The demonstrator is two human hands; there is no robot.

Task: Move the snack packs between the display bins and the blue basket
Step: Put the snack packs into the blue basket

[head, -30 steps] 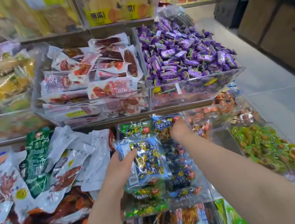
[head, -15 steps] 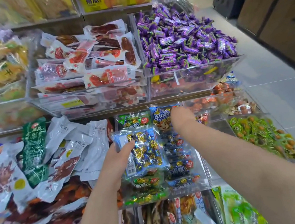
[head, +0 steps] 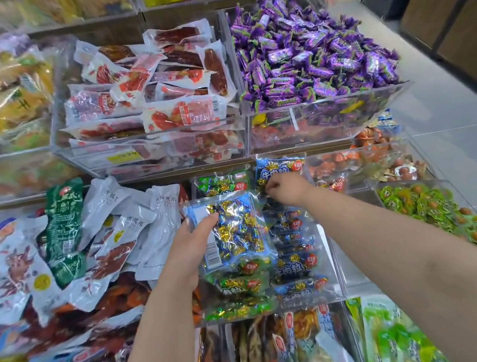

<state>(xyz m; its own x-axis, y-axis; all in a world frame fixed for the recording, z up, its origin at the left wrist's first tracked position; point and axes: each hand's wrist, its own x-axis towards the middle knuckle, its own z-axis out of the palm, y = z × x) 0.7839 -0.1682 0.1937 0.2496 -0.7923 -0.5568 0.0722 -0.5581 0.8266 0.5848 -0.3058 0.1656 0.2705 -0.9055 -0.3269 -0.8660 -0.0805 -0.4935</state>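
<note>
Since 1 s ago: shifted only slightly, R hand (head: 284,188) curled tighter at the back of the clear bin (head: 333,262); L hand (head: 193,248) same grip as before. Now: L hand half open, thumb on front of a clear snack pack (head: 234,229) w/ gold and blue wrapped pieces, fingers behind it, pack held upright just above the bin's green packs (head: 238,286). R hand closed to a loose fist, fingertips pinching the lower edge of a blue pack (head: 279,168) standing at the bin's far end. More blue packs (head: 297,264) stacked in the bin's right half, below R forearm. White pouches (head: 134,220) piled just left of the bin; purple candies (head: 311,51) heaped in the upper tier bin. Blue basket not in view.
</note>
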